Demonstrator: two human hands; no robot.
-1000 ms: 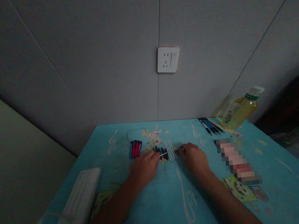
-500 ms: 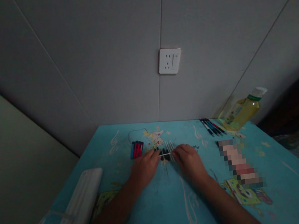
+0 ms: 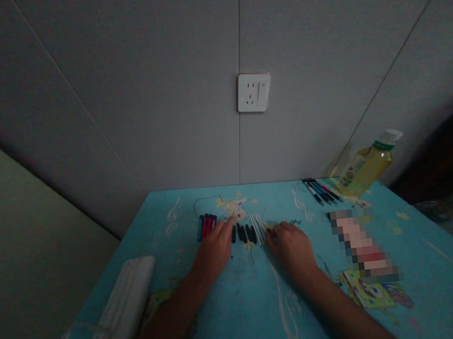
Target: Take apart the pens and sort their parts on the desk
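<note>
My left hand (image 3: 216,247) lies on the blue table with fingers stretched forward, holding nothing visible. Its fingertips are beside a row of short black pen parts (image 3: 242,233). To the right of that row lie several thin white sticks (image 3: 258,228), side by side and pointing away from me. My right hand (image 3: 291,247) rests just right of these sticks, fingers curled and closed, the tips close to the rightmost one. What those fingers hold, if anything, is hidden. Beyond my left hand is a bundle of red and blue pen barrels (image 3: 207,226), partly covered by it.
Several pens (image 3: 320,191) lie at the back right, near a bottle of yellow liquid (image 3: 368,166). A blurred-out item (image 3: 362,246) is at the right. On the left sits a white power strip (image 3: 123,303) with a cable. The wall stands behind the table (image 3: 244,310).
A white stick stretched crosswise between both hands no longer shows there. My left hand has drawn back to the left, uncovering the black parts. My right hand has shifted slightly.
</note>
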